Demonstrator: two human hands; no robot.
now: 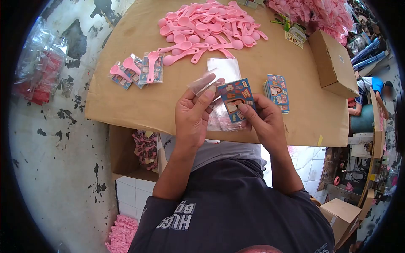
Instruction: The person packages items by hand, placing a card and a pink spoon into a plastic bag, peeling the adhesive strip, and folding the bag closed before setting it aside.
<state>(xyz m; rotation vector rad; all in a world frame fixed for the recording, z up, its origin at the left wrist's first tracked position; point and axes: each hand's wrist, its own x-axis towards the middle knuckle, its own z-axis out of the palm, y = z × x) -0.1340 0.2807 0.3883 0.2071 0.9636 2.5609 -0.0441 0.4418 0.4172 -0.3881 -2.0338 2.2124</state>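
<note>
My left hand (195, 110) pinches a clear plastic bag (203, 83) between thumb and fingers. Right beside it, my right hand (263, 119) grips a blue printed card (237, 98), thumb across its front. The card's left edge comes up to the bag and the left fingertips. Beneath both hands lies a stack of clear bags (223, 69) on the brown table. To the right of my right hand sits a pile of the same printed cards (278, 93). Over to the left, several pink spoons (152, 67) rest on bagged cards.
A large heap of pink spoons (206, 29) covers the back of the table (122, 38). An open cardboard box (333, 63) stands at the right edge, near a big bag of pink pieces (314, 14). Another person (367, 95) is at the far right.
</note>
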